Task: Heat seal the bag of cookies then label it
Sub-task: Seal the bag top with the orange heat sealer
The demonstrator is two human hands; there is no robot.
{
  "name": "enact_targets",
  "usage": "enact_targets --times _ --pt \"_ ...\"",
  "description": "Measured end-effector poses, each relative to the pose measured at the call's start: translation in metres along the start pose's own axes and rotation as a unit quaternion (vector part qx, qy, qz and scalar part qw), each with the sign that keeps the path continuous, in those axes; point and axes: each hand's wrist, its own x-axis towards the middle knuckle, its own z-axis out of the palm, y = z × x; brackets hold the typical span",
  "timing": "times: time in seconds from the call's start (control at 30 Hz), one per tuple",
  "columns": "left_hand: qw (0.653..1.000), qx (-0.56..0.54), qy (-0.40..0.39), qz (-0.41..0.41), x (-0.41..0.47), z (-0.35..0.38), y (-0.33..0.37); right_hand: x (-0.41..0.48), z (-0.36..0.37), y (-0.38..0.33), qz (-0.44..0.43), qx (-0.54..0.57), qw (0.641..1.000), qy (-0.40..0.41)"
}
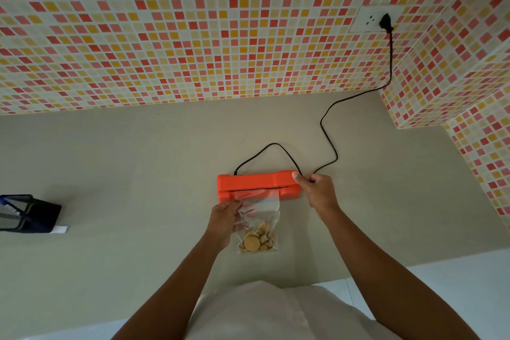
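On the beige counter (138, 174), approx centre, sits the orange heat sealer (256, 183), w/ the clear bag (259, 218) fed mouth-first into its slot. Left hand (225, 219) pinches the bag's left edge, fingers closed on the film; right hand (316, 190) grips the sealer's right end, thumb on top.

Step in hand looks like the seal press. To do it well, I'd judge: keep the film flat & wrinkle-free under the bar, cookies (259, 239) settled low, away from the slot, then press evenly.

Sealer is hard glossy plastic, long & blocky. Bag is thin, crinkly, see-through. Cookies are pale tan, one round disc plus broken bits. Black cord (328, 130) loops back to the wall outlet (371, 21). Black mesh organiser (24, 212) sits far left; label not identifiable.
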Motion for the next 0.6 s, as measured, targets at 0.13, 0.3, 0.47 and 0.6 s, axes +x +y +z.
enact_targets --times 0.13,0.3,0.47,0.6 --pt "1.0 -0.002 0.002 0.001 0.001 -0.001 -0.001 0.0 -0.001 0.0 -0.014 -0.013 1.0 0.0" --pt "1.0 -0.004 -0.001 0.005 0.0 0.0 -0.001 0.002 -0.002 -0.003 -0.027 -0.03 0.999 0.002" --pt "1.0 0.001 0.004 0.007 0.0 0.0 0.001 -0.008 -0.005 -0.026 -0.053 -0.043 0.998 0.019" --pt "1.0 0.004 0.003 0.011 0.002 -0.001 -0.001 -0.022 -0.01 -0.058 -0.108 -0.078 0.991 0.026"
